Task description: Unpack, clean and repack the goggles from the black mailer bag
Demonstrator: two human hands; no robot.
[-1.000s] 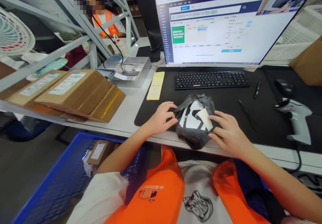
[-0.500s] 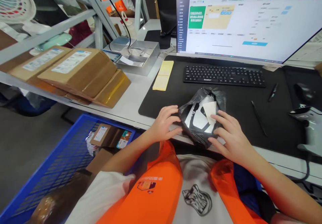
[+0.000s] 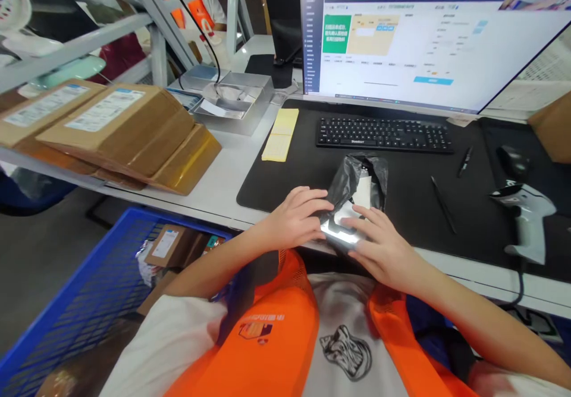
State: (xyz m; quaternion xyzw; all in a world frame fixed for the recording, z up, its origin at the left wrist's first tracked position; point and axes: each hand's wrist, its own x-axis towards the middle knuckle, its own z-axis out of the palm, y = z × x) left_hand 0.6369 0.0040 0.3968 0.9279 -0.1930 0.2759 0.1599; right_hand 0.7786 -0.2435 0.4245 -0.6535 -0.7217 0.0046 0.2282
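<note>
A black plastic bag (image 3: pixel 345 180) with a silver-white and black item (image 3: pixel 343 221) inside it lies at the front edge of the black desk mat (image 3: pixel 276 186). A pale paper slip (image 3: pixel 363 190) shows on the item. My left hand (image 3: pixel 298 219) grips the bag's left side with its fingers closed on the plastic. My right hand (image 3: pixel 383 245) holds the right side, fingers bent over the item's face and lower edge. Both thumbs sit near the lower side of the package. What the item is, I cannot make out.
Behind the mat stand a keyboard (image 3: pixel 383 135) and a monitor (image 3: pixel 401 58). To the right lie two pens, a mouse (image 3: pixel 513 160) and a barcode scanner (image 3: pixel 525 219). Cardboard boxes (image 3: pixel 134 129), a metal tray (image 3: pixel 259 103) and yellow notes (image 3: pixel 281 135) sit left. Below is a blue crate (image 3: pixel 96 278).
The package has been tilted and turned, so its bright lower edge faces up toward me. My right hand has shifted left over the item. The whole view has swung slightly right.
</note>
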